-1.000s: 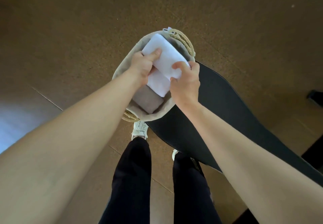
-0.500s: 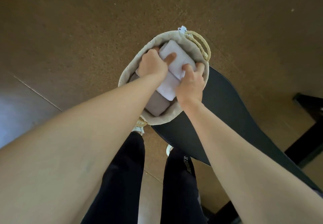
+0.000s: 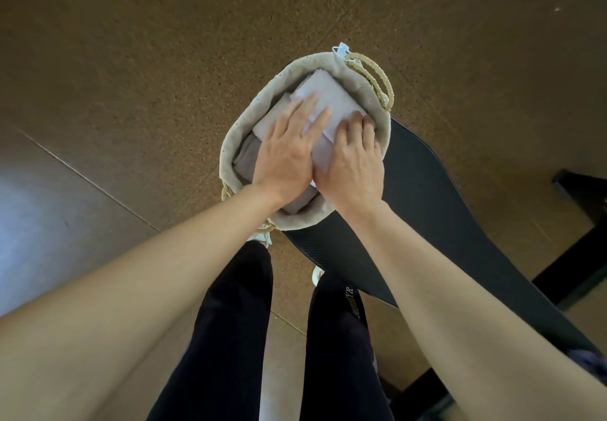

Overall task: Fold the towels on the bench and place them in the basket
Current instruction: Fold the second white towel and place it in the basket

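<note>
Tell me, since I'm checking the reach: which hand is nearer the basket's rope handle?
Right. The right hand lies on the white towel just below the rope handle; the left hand rests farther left.

Probably a gym: black padded bench [image 3: 460, 223], speckled cork-like floor [image 3: 164, 75].

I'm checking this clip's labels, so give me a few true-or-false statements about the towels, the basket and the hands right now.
1. Both hands rest palm-down on the white folded towel. True: the left hand and the right hand press on it.
2. The white towel lies on the bench. False: it is inside the basket.
3. A grey-brown folded towel lies beneath the white one. True.
4. The basket is turned on its side. False: it stands upright, opening upward.
5. The right hand grips the rope handle. False: the handle is untouched at the far rim.
</note>
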`<action>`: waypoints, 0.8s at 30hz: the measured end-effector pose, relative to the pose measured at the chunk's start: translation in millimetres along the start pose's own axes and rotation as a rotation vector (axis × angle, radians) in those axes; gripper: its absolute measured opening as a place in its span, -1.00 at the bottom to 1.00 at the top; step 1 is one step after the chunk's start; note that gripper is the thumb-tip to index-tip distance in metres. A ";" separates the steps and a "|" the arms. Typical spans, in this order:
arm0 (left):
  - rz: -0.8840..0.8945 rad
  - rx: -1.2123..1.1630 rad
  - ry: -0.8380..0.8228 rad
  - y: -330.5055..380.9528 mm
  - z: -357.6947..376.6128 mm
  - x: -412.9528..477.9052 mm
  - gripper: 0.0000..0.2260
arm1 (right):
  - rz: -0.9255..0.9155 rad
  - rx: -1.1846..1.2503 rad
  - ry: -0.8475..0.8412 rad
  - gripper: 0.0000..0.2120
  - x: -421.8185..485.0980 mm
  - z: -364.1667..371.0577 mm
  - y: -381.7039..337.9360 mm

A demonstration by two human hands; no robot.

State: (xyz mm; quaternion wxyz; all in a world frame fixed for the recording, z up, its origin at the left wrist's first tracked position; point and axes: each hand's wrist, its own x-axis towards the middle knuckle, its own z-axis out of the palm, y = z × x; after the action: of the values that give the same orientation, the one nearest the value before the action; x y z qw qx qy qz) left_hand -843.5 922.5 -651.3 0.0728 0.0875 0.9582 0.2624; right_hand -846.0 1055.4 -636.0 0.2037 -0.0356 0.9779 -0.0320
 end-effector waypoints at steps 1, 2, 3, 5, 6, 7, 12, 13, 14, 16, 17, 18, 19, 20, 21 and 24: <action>0.043 0.022 -0.112 -4.3 -3.1 6.0 -0.43 | 0.003 0.028 -0.043 -0.19 -0.7 1.1 0.9; 0.066 0.051 -0.238 -8.8 -7.2 14.3 -0.35 | 0.001 0.040 -0.084 -0.15 -0.3 1.4 1.7; 0.065 0.095 -0.354 -13.3 -11.4 23.7 -0.26 | -0.004 0.044 -0.120 -0.13 0.8 2.0 1.8; 0.038 0.193 -0.502 -19.5 -17.5 41.5 -0.07 | -0.008 0.051 -0.168 -0.10 4.2 1.2 0.2; 0.028 0.221 -0.537 -21.3 -18.2 47.6 -0.02 | -0.004 0.043 -0.181 -0.07 5.9 2.0 -0.9; 0.024 0.235 -0.557 -21.7 -17.7 50.9 0.01 | 0.001 0.029 -0.194 -0.05 7.0 3.6 -1.9; -0.052 0.199 -0.626 -22.4 -13.7 54.6 0.08 | 0.012 -0.005 -0.252 0.04 11.0 9.6 -7.1; -0.065 0.197 -0.621 -23.3 -13.7 57.5 0.09 | 0.015 -0.003 -0.271 0.05 13.7 8.0 -7.7; -0.074 0.199 -0.614 -23.9 -13.7 60.4 0.10 | 0.021 -0.001 -0.289 0.06 16.9 5.3 -8.4; -0.089 0.205 -0.618 -22.9 -14.7 65.2 0.12 | 0.031 0.010 -0.325 0.09 22.3 0.7 -8.1; -0.097 0.207 -0.628 -22.3 -15.1 66.2 0.12 | 0.033 0.016 -0.335 0.09 23.4 -0.4 -7.4; -0.102 0.211 -0.638 -21.8 -15.8 66.5 0.12 | 0.032 0.020 -0.340 0.08 23.7 -0.6 -6.5; -0.101 0.219 -0.647 -21.8 -17.2 66.0 0.11 | 0.028 0.021 -0.339 0.07 23.1 0.0 -5.6; -0.095 0.223 -0.654 -22.8 -18.2 64.8 0.11 | 0.024 0.022 -0.344 0.06 22.1 1.2 -4.7; -0.089 0.216 -0.658 -23.9 -19.4 62.8 0.09 | 0.022 0.023 -0.349 0.05 20.9 1.9 -4.4; -0.084 0.151 -0.600 -24.4 -25.8 50.4 -0.05 | 0.033 0.046 -0.287 -0.09 14.2 -3.3 -4.2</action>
State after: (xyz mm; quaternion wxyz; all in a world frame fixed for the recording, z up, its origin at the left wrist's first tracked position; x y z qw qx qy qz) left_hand -900.6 899.5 -646.6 0.3563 0.1268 0.9136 0.1496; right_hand -860.1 1050.3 -638.3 0.3426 -0.0190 0.9382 -0.0455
